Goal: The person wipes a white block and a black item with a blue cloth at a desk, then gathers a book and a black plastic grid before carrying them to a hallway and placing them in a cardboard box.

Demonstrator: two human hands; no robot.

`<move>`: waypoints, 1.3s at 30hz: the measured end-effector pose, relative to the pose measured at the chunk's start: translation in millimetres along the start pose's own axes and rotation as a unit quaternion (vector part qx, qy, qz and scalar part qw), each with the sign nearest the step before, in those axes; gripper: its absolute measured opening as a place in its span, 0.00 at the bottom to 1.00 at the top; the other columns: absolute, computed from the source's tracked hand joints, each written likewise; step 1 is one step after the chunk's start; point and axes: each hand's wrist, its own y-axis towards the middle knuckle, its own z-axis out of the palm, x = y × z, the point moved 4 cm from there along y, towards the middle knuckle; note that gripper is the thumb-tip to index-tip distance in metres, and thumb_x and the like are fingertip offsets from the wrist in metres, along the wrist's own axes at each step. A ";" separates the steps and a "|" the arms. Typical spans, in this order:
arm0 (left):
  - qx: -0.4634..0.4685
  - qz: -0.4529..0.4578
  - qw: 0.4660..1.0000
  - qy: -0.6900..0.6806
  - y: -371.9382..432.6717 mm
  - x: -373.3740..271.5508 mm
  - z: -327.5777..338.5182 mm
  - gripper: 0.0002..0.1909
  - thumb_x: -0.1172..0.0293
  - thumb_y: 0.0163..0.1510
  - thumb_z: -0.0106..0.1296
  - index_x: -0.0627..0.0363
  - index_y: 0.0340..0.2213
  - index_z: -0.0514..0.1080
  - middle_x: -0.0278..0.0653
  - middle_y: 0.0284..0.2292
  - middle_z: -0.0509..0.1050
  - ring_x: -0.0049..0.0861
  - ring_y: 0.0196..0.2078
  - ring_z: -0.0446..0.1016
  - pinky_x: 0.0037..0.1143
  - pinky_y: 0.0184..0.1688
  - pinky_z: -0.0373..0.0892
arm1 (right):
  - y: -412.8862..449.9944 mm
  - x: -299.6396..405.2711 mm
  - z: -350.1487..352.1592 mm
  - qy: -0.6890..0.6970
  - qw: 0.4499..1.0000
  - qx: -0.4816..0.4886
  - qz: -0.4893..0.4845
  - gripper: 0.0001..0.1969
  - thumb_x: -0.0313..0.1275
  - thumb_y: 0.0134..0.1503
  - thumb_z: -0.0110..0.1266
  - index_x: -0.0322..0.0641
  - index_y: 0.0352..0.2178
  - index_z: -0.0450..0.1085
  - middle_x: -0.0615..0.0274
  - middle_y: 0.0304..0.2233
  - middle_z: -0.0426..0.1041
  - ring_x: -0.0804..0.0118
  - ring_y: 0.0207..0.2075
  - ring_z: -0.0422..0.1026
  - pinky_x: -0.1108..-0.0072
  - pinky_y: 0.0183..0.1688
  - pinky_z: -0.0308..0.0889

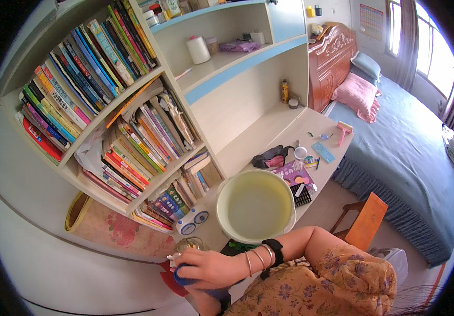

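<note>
At the bottom of the view, my right hand [213, 268], with silver bangles and a black band at its wrist, grips a bunched blue cloth [185, 278]. White material [173, 260] shows at the fingertips. My left hand [205, 302] is just below, mostly hidden and blurred; its hold cannot be made out. A red piece [173, 282] hangs beside the hands. Beyond the right wrist stands a pale yellow bucket [227, 189] holding cloudy liquid [256, 217]. A glass jar [191, 243] is close behind the right-hand fingers.
Bookshelves [104, 114] rise at left, above a blue-and-white twin-dial device [192, 219]. Beyond the bucket, the desk [250, 146] bears a dark pouch [272, 156], a purple booklet [296, 173] and a pink lint roller [344, 132]. A wooden chair [365, 221] and a bed [401, 158] are at right.
</note>
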 end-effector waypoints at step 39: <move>-0.226 0.257 0.815 0.467 22.9 12.4 108.6 0.15 0.66 0.50 0.44 0.58 0.39 0.59 0.52 0.38 0.65 0.36 0.35 0.68 0.28 0.33 0.67 | 33.0 -228.2 -566.3 -0.334 0.843 -0.382 0.177 0.18 0.36 0.41 0.53 0.32 0.30 0.66 0.50 0.26 0.69 0.59 0.26 0.68 0.74 0.30 0.64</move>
